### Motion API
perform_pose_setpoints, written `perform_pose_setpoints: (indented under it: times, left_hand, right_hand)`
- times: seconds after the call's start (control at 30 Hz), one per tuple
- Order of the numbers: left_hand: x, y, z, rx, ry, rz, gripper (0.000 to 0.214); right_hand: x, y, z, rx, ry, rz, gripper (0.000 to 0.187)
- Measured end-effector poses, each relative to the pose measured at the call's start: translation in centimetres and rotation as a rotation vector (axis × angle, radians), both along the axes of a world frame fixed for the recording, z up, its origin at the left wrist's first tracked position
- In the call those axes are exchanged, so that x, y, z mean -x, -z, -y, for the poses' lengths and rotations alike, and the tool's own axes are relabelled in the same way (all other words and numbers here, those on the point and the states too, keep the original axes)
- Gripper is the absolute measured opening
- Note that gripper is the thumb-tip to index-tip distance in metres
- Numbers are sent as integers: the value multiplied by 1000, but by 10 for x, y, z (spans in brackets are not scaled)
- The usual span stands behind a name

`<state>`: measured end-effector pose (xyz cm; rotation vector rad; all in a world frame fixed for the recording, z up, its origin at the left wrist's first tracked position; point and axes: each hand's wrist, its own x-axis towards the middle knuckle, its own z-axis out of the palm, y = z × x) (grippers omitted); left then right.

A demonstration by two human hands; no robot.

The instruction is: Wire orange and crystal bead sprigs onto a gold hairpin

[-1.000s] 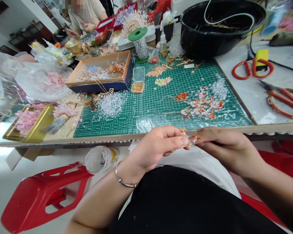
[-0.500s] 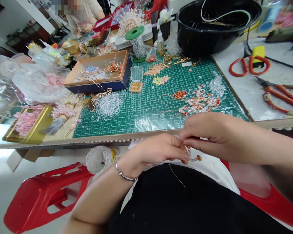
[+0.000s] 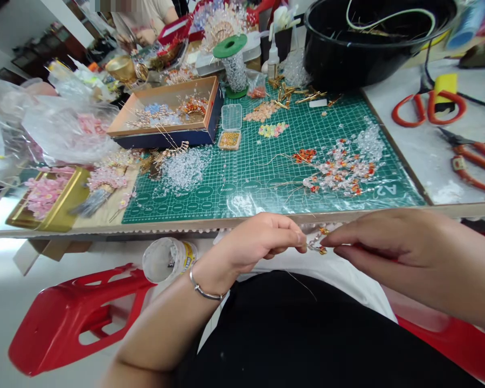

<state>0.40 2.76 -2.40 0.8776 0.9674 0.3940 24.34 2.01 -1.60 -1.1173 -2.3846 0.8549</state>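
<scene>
My left hand and my right hand meet over my lap, just below the table's front edge. Both pinch a small beaded wire piece with clear and orange beads. A thin wire tail hangs from it over my black clothing. On the green cutting mat straight ahead lies a pile of similar clear and orange bead sprigs. A silver bangle sits on my left wrist.
A heap of clear beads, a small bead box and a tray of finished sprigs lie on the mat's left. A black basin, red scissors, pliers. Red stool, plastic jar. Another person at far left back.
My right hand has drawn back to the right from over my left fingers. The beaded piece rose slightly and now shows between the two pinches.
</scene>
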Motion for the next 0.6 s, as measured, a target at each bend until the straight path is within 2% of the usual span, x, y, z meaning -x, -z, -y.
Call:
perform_pose_setpoints:
  times: [0.2, 0.27, 0.33, 0.4, 0.47, 0.6]
  left_hand:
    - [0, -1, 2, -16, -4, -38, 20]
    - [-1, 0, 2, -4, -30, -8, 21]
    - [-2, 1, 3, 22, -48, 49, 22]
    - [-1, 5, 2, 47, -43, 118, 21]
    - [-1, 9, 2, 65, -29, 190, 19]
    - [2, 17, 2, 58, -56, 330, 17]
  right_hand:
    - [7, 0, 3, -176, -113, 3, 38]
    - [6, 0, 2, -245, -150, -4, 40]
    - [3, -1, -2, -245, -181, -32, 41]
    - [-3, -2, -9, -120, -202, -86, 40]
    - [-7, -3, -17, 84, -202, -155, 36]
    - [-4, 6, -28, 581, -99, -364, 20]
